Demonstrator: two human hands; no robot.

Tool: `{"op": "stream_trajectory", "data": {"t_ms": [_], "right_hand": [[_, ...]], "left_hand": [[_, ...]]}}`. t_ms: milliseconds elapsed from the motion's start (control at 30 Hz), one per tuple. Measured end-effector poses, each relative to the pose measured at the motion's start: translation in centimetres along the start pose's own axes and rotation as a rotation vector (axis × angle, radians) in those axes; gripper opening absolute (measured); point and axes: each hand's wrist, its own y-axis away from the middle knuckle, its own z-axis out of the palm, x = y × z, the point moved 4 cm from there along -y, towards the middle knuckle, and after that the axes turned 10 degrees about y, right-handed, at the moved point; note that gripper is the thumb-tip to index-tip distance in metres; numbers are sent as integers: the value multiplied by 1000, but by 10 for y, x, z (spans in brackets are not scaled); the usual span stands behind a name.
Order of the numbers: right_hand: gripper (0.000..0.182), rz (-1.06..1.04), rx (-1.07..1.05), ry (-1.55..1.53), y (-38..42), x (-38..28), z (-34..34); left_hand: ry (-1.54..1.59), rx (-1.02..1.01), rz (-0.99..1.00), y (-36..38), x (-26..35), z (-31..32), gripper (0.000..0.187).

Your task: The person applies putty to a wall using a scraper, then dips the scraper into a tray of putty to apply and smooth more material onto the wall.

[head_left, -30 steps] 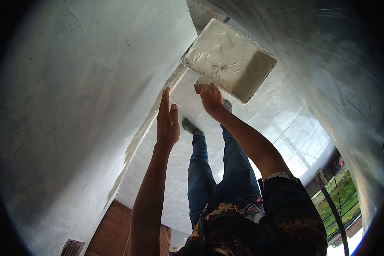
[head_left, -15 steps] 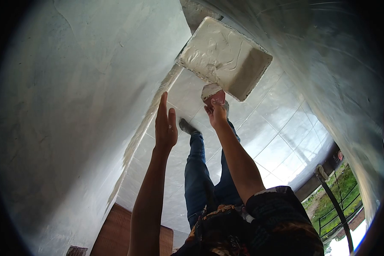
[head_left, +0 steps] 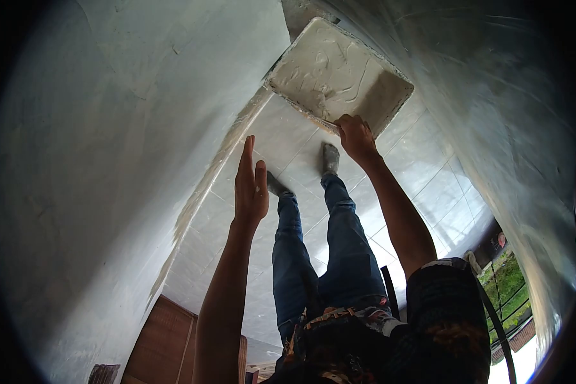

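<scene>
A rectangular tray [head_left: 390,115] of pale, wet plaster-like paste lies at the top centre. At its near edge is my right hand [head_left: 357,136], with its fingers closed round the scraper, of which only a thin pale edge [head_left: 330,125] shows. The rest of the scraper is hidden by the hand. My left hand [head_left: 250,189] is raised beside the left wall, its fingers stretched out and its thumb apart, holding nothing.
A pale smeared wall [head_left: 141,128] rises on the left, another [head_left: 493,96] on the right. Below are the tiled floor [head_left: 294,141] and my legs [head_left: 352,256]. A brown panel [head_left: 163,336] stands at the lower left. Railings and grass [head_left: 509,288] show at the lower right.
My right hand has moved up and right with the scraper, from below the tray to its near edge. The left hand stays nearly where it was. My right foot is now fully visible.
</scene>
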Motion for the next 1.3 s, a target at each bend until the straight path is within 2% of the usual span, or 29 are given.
{"op": "stream_trajectory", "data": {"t_ms": [67, 200, 400, 500, 567, 700, 900, 967, 1167, 1300], "right_hand": [[10, -106, -12, -17, -23, -11, 6], [16, -146, -41, -9, -68, -31, 28], [15, -234, -137, 184, -118, -72, 41], [15, -146, -257, 227, -130, -83, 44], [16, -12, -371, 166, -139, -82, 45], [18, 13, -254, 86, -147, -82, 43], [20, -222, -304, 105, -150, -76, 41], [21, -97, -384, 7, -158, -61, 26], [25, -34, -339, -19, -166, -36, 14], [32, 10, -388, -82, -168, -35, 20]], "left_hand": [[-19, 15, -27, 2, 0, -1, 65], [-8, 16, -23, 4, -8, -1, 65], [-39, 31, -62, 5, -10, -2, 66], [-31, 36, -71, 5, -8, 1, 65], [-37, 36, -73, 4, -9, 1, 65], [-22, 44, -59, 4, -10, 1, 65], [2, 41, -82, 8, -14, 2, 65], [2, 40, -67, 8, -15, 3, 64], [-5, 24, -75, 10, -18, 6, 64], [0, 23, -81, 11, -18, 9, 64]]}}
